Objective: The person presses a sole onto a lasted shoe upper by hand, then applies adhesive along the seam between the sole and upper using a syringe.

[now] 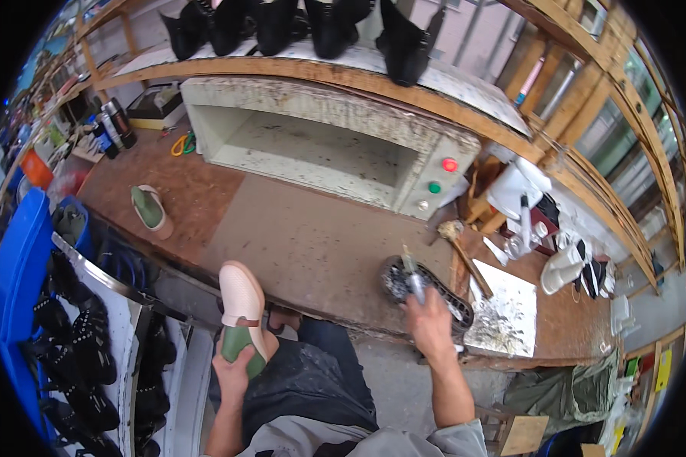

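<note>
My left hand [235, 365] is closed round the heel of a beige and green shoe [242, 293], which it holds above my lap at the bench's front edge, toe pointing away. My right hand [428, 320] grips a slim tool with a pale, translucent body [415, 280]; its exact kind is unclear. That tool is over a dark, sole-shaped piece [394, 283] with whitish residue, near the front edge of the workbench [297, 236]. Another green and beige shoe [152, 212] rests on the bench at the left.
A worn white box oven [305, 152] with coloured buttons stands at the back, under a shelf of black shoes [404, 46]. A hammer [469, 259] and stained white sheet [503, 308] lie right. Scissors [183, 145] lie far left. A rack of black shoes [76, 358] stands lower left.
</note>
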Demonstrator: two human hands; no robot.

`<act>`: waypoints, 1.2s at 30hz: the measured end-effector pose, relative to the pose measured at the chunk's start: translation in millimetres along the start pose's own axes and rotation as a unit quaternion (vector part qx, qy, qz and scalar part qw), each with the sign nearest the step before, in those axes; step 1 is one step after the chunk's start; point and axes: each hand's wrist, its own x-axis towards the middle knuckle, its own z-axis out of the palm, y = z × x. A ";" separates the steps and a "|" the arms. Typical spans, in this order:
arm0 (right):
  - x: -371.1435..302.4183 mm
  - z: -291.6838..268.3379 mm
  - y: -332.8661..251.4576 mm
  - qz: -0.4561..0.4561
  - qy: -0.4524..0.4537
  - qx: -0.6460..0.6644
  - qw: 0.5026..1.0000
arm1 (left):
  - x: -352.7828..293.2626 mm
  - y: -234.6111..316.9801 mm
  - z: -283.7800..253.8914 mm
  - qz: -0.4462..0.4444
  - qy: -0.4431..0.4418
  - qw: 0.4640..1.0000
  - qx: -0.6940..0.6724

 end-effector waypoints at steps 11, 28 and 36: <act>165.1 80.5 -53.4 0.016 -0.019 0.215 0.976 | 14.4 -27.7 -10.6 0.084 0.043 0.977 0.191; 133.9 9.9 -37.4 -0.061 -0.202 0.107 0.972 | 28.1 -66.4 -15.1 0.132 0.000 0.967 0.216; 96.2 35.4 -65.5 0.014 -0.103 0.450 0.887 | 41.7 -72.0 -24.3 0.135 -0.049 0.969 0.202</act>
